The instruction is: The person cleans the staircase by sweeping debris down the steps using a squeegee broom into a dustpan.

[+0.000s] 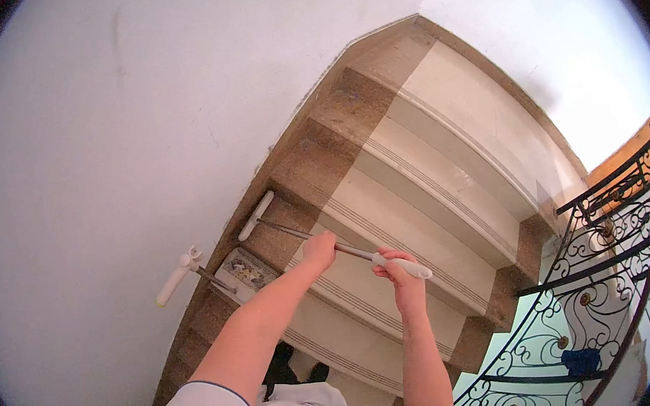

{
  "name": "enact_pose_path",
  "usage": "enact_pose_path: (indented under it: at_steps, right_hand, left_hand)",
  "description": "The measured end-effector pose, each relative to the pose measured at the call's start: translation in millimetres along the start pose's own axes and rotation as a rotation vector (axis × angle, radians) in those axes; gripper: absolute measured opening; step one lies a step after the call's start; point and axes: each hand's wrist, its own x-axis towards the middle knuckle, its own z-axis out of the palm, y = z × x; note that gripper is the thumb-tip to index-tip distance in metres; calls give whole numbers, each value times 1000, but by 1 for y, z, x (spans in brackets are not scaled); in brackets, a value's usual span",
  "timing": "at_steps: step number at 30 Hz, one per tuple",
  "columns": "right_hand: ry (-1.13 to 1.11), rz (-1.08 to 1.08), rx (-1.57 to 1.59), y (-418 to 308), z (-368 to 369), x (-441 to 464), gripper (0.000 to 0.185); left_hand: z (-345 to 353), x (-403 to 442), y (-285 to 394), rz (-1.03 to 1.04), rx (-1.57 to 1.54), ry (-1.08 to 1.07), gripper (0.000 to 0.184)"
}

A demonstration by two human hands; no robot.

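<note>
My left hand [320, 251] is closed around the thin metal shaft of a broom [355, 252]. Higher on the same broom, my right hand [395, 265] grips the shaft by its white handle end [417, 270]. The broom's narrow white head [257, 216] rests at the wall side of a stair step, on the brown border. Just below it a dustpan [241, 295] sits against the wall side, with grey and yellowish debris [247, 273] in it. The dustpan's white handle grip [176, 281] leans up toward the wall on a metal rod.
Curved stairs with cream treads [387, 197] and brown borders rise ahead. A white wall [102, 162] runs along the left. To the right stands a black scrolled iron railing [585, 299] with a dark blue cloth [581, 361] on it. My dark shoes [318, 372] show below.
</note>
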Motion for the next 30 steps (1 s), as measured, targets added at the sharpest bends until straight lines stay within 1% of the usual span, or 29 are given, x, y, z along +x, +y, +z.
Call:
enact_pose_path:
  at_steps: [3, 5, 6, 8, 10, 12, 14, 18, 20, 24, 27, 30]
  right_hand:
    - [2, 20, 21, 2, 3, -5, 16]
    - [-7, 35, -2, 7, -1, -9, 16]
    - [-20, 42, -29, 8, -3, -10, 16]
    - [2, 58, -34, -1, -1, -22, 16]
    - [19, 74, -38, -8, 0, -33, 16]
    - [30, 25, -48, -14, -6, -40, 17]
    - [30, 10, -33, -19, -5, -45, 17]
    - [18, -46, -57, -9, 4, -37, 17]
    - [25, -30, -60, 0, 12, -32, 17]
    - [28, 46, -23, 4, 13, -30, 18]
    - [2, 91, -58, 14, 9, -34, 17]
    - [-50, 60, -93, 16, 13, -47, 14]
  left_hand:
    - [1, -9, -6, -13, 5, 31, 11]
    - [-11, -20, 2, -66, 16, -53, 8]
    - [-10, -25, 2, -67, 16, -52, 8]
    - [-10, -40, 4, -22, 50, -64, 10]
    - [-14, -49, 11, -22, 52, -85, 11]
    - [-23, -54, 19, -20, 52, -108, 11]
    - [-29, -54, 26, 58, -8, -23, 9]
    - [0, -24, 5, 60, 10, 21, 11]
    - [-1, -18, -2, 27, 57, -36, 11]
    - [-5, -34, -7, 2, 73, -37, 12]
    - [4, -49, -14, -51, 3, -13, 11]
    - [4, -61, -17, -51, -11, -23, 11]
